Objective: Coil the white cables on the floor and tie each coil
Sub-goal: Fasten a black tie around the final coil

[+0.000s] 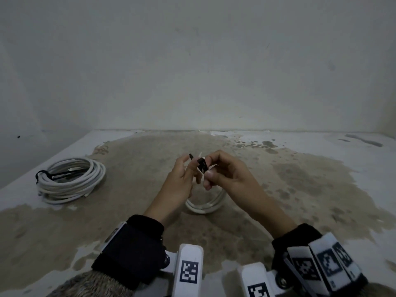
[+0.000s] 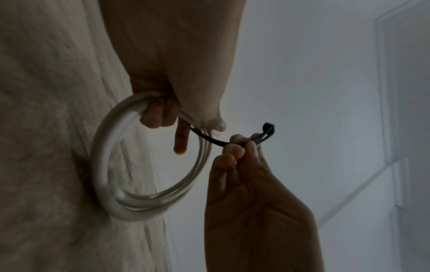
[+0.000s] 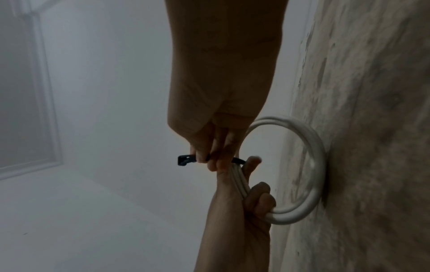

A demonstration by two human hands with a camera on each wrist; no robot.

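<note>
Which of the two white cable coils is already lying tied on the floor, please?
The larger coil to the left, lying flat with a black tie around it. The smaller coil is gripped by the left hand while the right hand pinches its tie.

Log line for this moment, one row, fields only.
left hand: grips small coil | right hand: pinches black tie | tie: not yet closed | big coil: tied, on floor

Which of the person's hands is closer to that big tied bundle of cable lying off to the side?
Left. The left hand is on the side of the tied coil, still well apart from it. The right hand is farther, beyond the left.
</note>
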